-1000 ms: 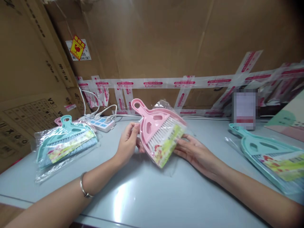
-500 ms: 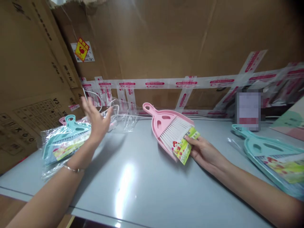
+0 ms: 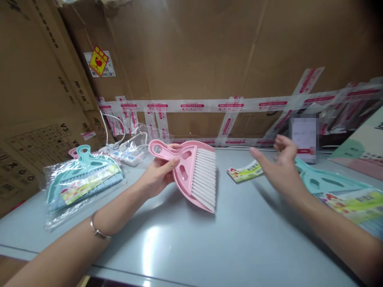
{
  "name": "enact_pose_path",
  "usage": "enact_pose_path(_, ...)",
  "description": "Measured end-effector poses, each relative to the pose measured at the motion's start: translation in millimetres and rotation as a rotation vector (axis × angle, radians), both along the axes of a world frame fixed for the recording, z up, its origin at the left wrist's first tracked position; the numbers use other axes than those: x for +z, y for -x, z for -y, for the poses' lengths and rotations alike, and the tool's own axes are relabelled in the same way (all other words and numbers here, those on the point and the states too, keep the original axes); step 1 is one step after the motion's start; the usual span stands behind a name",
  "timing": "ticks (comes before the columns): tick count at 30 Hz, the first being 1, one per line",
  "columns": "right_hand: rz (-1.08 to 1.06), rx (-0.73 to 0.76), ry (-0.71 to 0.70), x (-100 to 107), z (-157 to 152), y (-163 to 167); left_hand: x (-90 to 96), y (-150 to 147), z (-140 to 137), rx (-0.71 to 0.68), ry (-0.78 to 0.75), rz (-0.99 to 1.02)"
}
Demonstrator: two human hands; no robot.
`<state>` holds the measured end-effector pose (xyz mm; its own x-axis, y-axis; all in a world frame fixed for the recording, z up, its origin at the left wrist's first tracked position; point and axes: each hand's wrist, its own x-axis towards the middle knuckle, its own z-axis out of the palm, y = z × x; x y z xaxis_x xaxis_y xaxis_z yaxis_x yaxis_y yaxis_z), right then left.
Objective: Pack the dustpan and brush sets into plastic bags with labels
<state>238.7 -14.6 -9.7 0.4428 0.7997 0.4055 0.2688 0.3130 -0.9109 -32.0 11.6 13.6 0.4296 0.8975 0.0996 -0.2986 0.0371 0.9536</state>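
My left hand [image 3: 163, 173] is closed around the neck of a pink dustpan and brush set [image 3: 186, 169], holding it tilted over the table with its white bristles to the right. The printed card label [image 3: 244, 171], green and yellow, lies on the table to the right of the set. Beyond that label my right hand [image 3: 279, 165] is raised with its fingers apart and nothing in it. A turquoise dustpan set [image 3: 332, 181] with its own label lies beside my right forearm, partly hidden by it. Further turquoise sets in clear plastic [image 3: 83, 175] lie at the left.
Large cardboard boxes [image 3: 185, 52] wall off the back and left of the grey table [image 3: 179, 247]. A white power strip [image 3: 130, 157] with cables lies at the back left. A blurred-out upright device [image 3: 303, 137] and a pale green and pink box [image 3: 362, 145] stand at the back right.
My left hand has come right and taken the pink set by its neck, shifting it left. The label has come off the set onto the table; my right hand has let go and opened.
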Motion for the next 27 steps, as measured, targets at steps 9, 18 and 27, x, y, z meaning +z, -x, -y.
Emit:
enact_pose_path(9,0.825,0.401,-0.118,35.5,19.3,83.6,8.2,3.9,19.6,-0.205,-0.105,-0.09)
enact_pose_path(18,0.772,0.03,-0.396,74.2,12.5,60.6,20.9,24.9,-1.4,0.443,-0.569,-0.058)
enact_pose_path(27,1.042,0.561,-0.183,24.7,-49.6,39.5,12.3,44.4,13.6,0.618,-1.021,-0.798)
